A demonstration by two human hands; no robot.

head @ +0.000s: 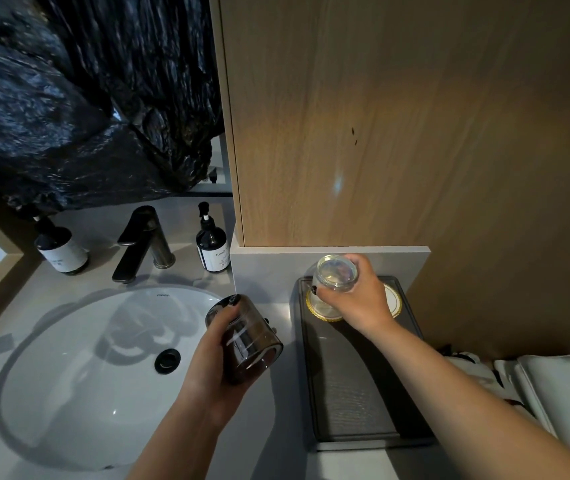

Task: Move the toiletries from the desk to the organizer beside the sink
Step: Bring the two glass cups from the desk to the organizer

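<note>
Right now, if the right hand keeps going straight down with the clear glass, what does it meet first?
Most likely the gold-rimmed coaster on the dark tray. The right hand holds the clear glass mouth-down right above it, and nothing shows between them. How much gap remains is unclear from this single view.

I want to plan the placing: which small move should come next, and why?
Probably lower the clear glass in the right hand onto the gold-rimmed coaster: it hangs just above it on the dark tray.
</note>
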